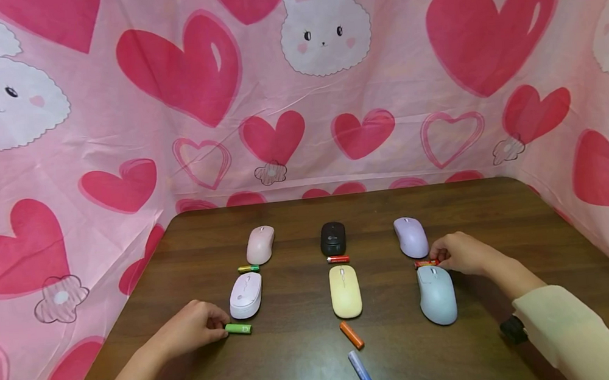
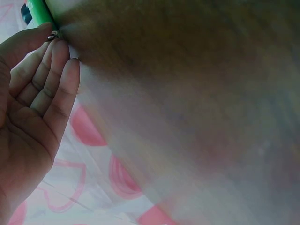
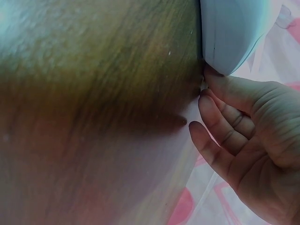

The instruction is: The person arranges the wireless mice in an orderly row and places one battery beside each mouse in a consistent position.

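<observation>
My left hand (image 1: 192,328) pinches one end of a green battery (image 1: 239,328) between thumb and fingertips, just in front of a pale lilac mouse (image 1: 245,295). The left wrist view shows the same battery (image 2: 38,11) at the top left corner. At the right, my right hand (image 1: 461,252) pinches the end of a red battery (image 1: 425,263) lying between a purple mouse (image 1: 411,238) and a light blue mouse (image 1: 437,295). In the right wrist view, the thumb and fingers (image 3: 213,112) mostly hide that battery, beside the blue mouse's edge (image 3: 229,37).
A pink mouse (image 1: 261,245) stands at the back left, with a green-and-gold battery (image 1: 248,269) before it. Mid-table, a red battery (image 1: 338,259) separates a black mouse (image 1: 333,238) from a yellow mouse (image 1: 345,292). Nearer lie an orange battery (image 1: 351,335) and a blue-violet battery (image 1: 359,369).
</observation>
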{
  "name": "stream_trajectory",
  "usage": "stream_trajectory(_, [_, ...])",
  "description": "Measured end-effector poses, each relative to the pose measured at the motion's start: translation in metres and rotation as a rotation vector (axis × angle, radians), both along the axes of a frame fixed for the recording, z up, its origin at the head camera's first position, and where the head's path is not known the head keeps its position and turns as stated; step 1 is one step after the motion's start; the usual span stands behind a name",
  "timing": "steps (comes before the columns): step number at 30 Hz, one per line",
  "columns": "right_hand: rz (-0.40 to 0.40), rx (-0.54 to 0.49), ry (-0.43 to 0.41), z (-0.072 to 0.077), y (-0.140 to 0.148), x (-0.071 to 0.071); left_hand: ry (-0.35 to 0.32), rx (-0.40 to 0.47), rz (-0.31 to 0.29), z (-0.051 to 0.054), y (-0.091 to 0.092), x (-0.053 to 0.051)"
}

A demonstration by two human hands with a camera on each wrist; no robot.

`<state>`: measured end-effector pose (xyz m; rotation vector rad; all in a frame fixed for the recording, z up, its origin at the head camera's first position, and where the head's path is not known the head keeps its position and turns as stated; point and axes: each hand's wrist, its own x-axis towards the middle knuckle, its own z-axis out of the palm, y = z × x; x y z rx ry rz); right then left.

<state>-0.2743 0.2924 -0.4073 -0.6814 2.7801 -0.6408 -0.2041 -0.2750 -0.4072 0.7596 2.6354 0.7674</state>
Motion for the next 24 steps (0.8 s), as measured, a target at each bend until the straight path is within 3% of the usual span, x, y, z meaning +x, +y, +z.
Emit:
stream_trajectory(13, [0.011,-0.011,-0.006,0.001,0.004,0.001,0.045,0.016,-0.017,-0.001,-0.001,0.001])
stream_trajectory(24, [-0.012,0.014,0.004,0.012,0.011,0.004,0.042,0.009,-0.013,0.002,0.0,-0.001])
